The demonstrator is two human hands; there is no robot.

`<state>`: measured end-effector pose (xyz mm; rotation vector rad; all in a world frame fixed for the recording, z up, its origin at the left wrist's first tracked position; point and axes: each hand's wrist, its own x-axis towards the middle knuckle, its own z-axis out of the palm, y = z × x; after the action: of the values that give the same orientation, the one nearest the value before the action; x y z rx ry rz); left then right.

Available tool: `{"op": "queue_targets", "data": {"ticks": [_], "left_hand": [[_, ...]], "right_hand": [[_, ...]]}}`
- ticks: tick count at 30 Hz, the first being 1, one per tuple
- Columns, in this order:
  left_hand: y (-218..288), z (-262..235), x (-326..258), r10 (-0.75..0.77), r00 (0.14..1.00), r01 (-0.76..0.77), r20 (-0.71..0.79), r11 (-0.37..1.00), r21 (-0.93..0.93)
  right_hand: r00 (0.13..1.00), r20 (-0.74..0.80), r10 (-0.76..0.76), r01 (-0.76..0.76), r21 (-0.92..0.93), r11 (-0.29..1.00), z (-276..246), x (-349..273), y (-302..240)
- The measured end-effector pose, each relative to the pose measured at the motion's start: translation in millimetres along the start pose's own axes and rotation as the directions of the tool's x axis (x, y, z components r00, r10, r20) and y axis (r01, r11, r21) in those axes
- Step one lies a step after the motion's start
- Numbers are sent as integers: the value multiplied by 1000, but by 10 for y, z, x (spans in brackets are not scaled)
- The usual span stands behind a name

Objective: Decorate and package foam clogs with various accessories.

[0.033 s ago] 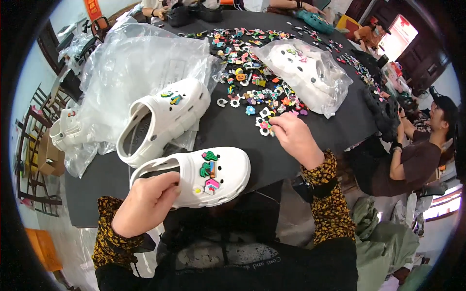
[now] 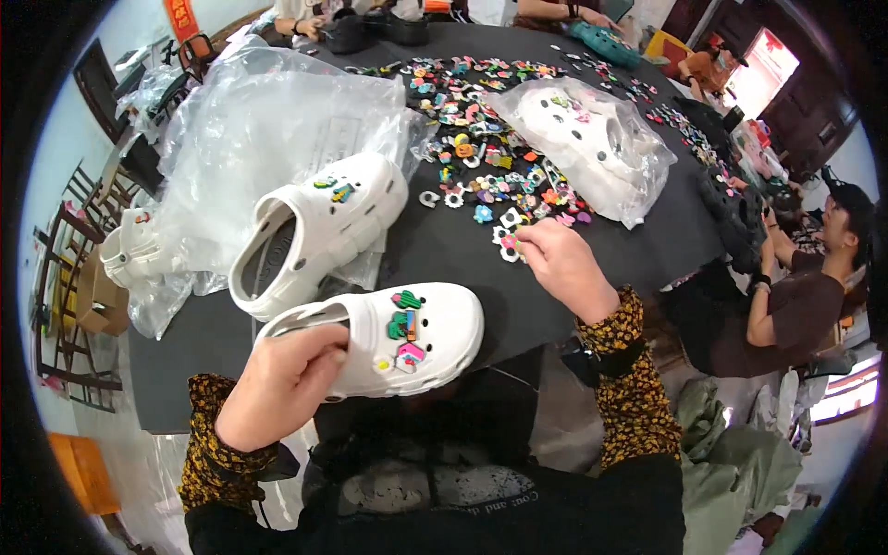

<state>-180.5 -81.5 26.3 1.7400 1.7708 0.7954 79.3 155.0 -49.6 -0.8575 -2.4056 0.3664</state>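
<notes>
My left hand (image 2: pixel 282 384) is closed round the heel side of a white clog (image 2: pixel 449 324) at the table's near edge. On its upper sit a green cactus charm (image 2: pixel 406 300), a palm-tree charm (image 2: pixel 401 325), a pink-and-white charm (image 2: pixel 408 356) and a small yellow-and-white one. A second white clog (image 2: pixel 370 199), with charms on its top, lies just beyond. My right hand (image 2: pixel 566 264) pinches a small pink shoe charm (image 2: pixel 510 241) at the near end of the charm pile, beside white flower charms (image 2: pixel 508 220). The fingertips partly hide it.
Many loose charms (image 2: pixel 481 148) spread over the black table (image 2: pixel 416 254). A bagged white clog (image 2: pixel 578 129) stands right of them. Clear plastic bags (image 2: pixel 268 120) cover the left, near another white clog (image 2: pixel 129 250). A person (image 2: pixel 800 296) handles dark clogs (image 2: pixel 731 222) at the right.
The whole scene sits slightly farther right and lower in the picture. Both hands keep nearly the same pose, the right one still pinching by the charms.
</notes>
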Motion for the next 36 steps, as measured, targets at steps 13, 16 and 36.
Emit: {"op": "queue_targets", "data": {"ticks": [13, 16, 36], "left_hand": [[-382, -505, 588, 12, 983, 13, -181, 991, 132], [-452, -444, 706, -47, 995, 47, -93, 999, -6], [-324, -359, 566, -99, 982, -1, -159, 845, -534]], "right_hand": [[984, 178, 31, 4, -190, 982, 102, 45, -80], [981, 191, 34, 3, -188, 982, 101, 40, -77], [988, 78, -130, 141, -154, 978, -12, -14, 65]]}}
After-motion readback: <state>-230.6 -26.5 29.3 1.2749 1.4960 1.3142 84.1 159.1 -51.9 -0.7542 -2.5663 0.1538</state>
